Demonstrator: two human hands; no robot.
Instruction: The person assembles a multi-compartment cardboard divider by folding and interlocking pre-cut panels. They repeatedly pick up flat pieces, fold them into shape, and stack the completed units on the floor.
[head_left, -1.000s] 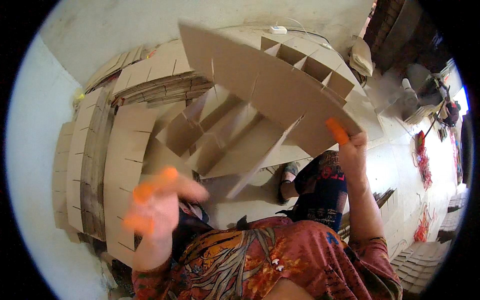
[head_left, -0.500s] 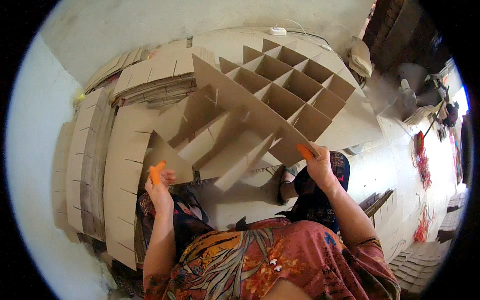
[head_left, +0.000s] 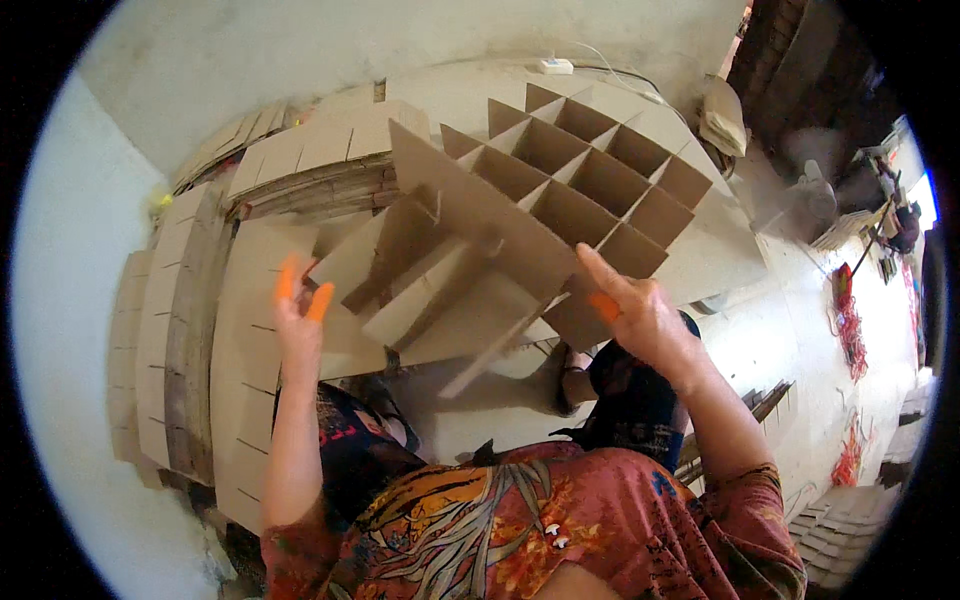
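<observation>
A cardboard divider grid (head_left: 485, 215) of slotted brown strips stands tilted on the table, with square cells on its far side and loose-ended strips (head_left: 410, 315) angled toward me. At its near right corner, my right hand (head_left: 645, 315) grips the long strip. The index finger stretches along the top edge, and an orange finger cover shows on the thumb side. Left of the grid, my left hand (head_left: 300, 310) is raised with fingers apart and holds nothing. Orange covers sit on two of its fingertips, near the end of one strip.
Stacks of slotted cardboard strips stand on the left (head_left: 180, 330) and at the back left (head_left: 320, 150). A white power socket (head_left: 555, 66) lies by the back wall. On the right are a blurred fan (head_left: 812, 195) and red string bundles (head_left: 848, 330) on the floor.
My left hand has moved up and slightly left, its fingers spreading. My right index finger has stretched out along the strip. The near strips have swung slightly to the right.
</observation>
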